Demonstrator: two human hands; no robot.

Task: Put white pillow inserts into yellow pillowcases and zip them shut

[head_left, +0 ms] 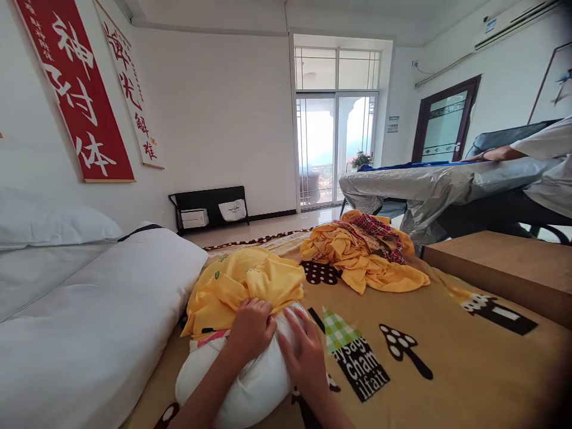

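Observation:
A white pillow lies on the bed right in front of me. Its far half sits inside a yellow pillowcase, whose edge shows a strip of pink near the left side. My left hand has its fingers curled over the gathered edge of the case, on top of the pillow. Beside it, my right hand rests on the pillow's right side, fingers and thumb apart, close to the case's edge. The fabric under the left fingertips is hidden.
A patterned brown bedsheet spreads under everything. Crumpled yellow and plaid cloth lies ahead. At left is a large white bundle of bedding; at right, a wooden board. Another person's arm reaches over a plastic-covered table.

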